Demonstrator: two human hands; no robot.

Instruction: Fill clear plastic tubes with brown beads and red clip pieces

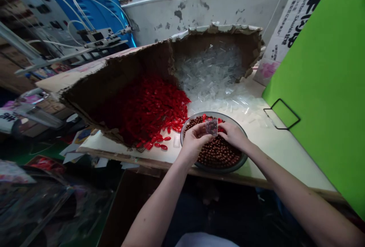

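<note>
A round metal bowl point(186, 122) full of small brown beads point(219, 154) sits at the table's near edge. Over it my left hand point(194, 141) and my right hand point(234, 135) pinch a small clear plastic container point(211, 126) between their fingertips, one hand on each side. A few red pieces lie on the beads behind the container. Both hands have their fingers closed on it.
A torn cardboard box point(119, 64) lies open behind the bowl, with a heap of red plastic pieces point(148, 106) on the left and clear plastic pieces point(211, 72) on the right. A green panel point(327, 87) stands at the right. Machinery and cables fill the upper left.
</note>
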